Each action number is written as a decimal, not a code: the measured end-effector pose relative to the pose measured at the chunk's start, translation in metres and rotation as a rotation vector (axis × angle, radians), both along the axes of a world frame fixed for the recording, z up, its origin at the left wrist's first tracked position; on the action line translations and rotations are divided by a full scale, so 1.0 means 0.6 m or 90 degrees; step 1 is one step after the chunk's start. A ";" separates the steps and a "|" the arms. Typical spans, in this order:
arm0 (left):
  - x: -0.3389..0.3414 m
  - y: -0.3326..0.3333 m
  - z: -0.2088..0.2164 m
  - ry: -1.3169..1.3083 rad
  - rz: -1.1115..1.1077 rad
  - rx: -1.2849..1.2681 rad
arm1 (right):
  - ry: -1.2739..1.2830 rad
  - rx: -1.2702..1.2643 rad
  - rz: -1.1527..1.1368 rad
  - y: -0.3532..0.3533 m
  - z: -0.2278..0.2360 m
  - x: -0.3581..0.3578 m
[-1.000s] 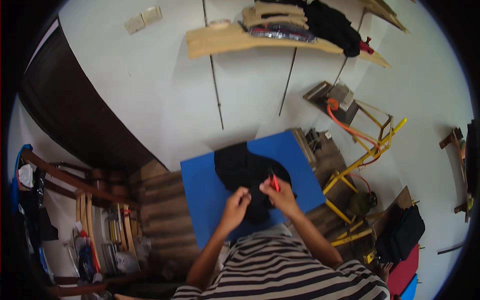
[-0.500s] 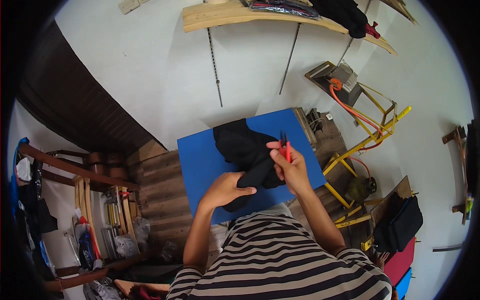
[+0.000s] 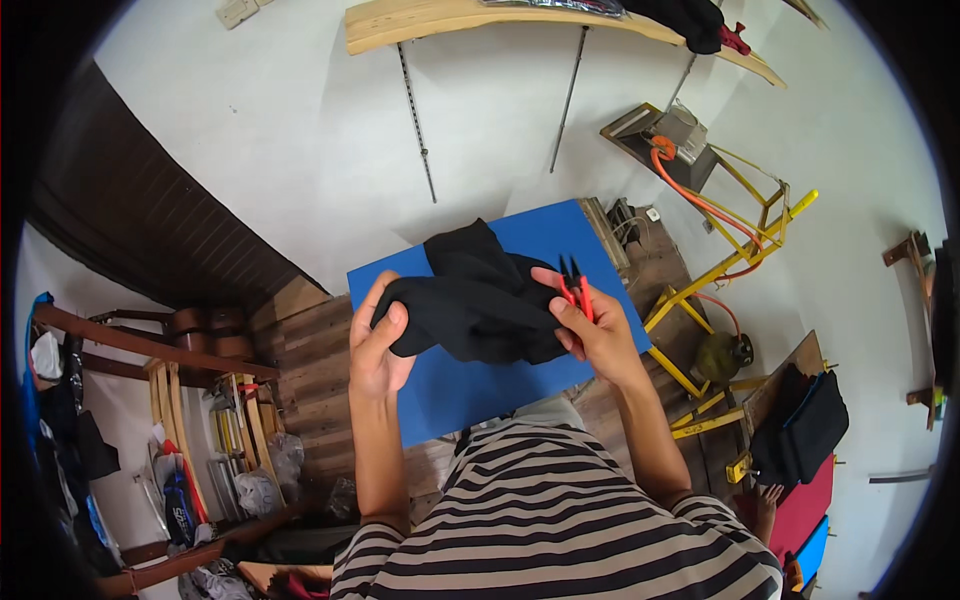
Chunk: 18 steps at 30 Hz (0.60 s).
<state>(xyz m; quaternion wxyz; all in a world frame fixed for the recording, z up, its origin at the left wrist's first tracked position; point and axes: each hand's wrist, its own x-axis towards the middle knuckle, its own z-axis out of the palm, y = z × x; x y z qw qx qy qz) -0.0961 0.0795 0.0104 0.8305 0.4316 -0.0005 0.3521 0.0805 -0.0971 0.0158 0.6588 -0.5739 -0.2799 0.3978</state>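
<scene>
Fingers of my left hand (image 3: 375, 340) pinch the black cloth (image 3: 470, 315) at its nine o'clock end; my right hand (image 3: 605, 340), at three o'clock, holds red-handled snips (image 3: 586, 297).
As I judge it, the lifting is done, since the cloth stretches between both hands over the middle of the blue desk (image 3: 430, 410), but it is not yet opened out flat; I see no cut, and the snips point toward twelve o'clock, tips slightly apart, rather than into the fabric. My right thumb and fingertips also seem to press the cloth's edge, though I cannot tell how firmly. The cloth looks plain, matte and soft, bunched into folds, with a flap reaching toward twelve o'clock to the desk's far edge.
</scene>
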 end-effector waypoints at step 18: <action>-0.022 -0.097 0.030 0.238 -0.445 0.421 | 0.417 0.465 0.122 -0.050 -0.005 0.024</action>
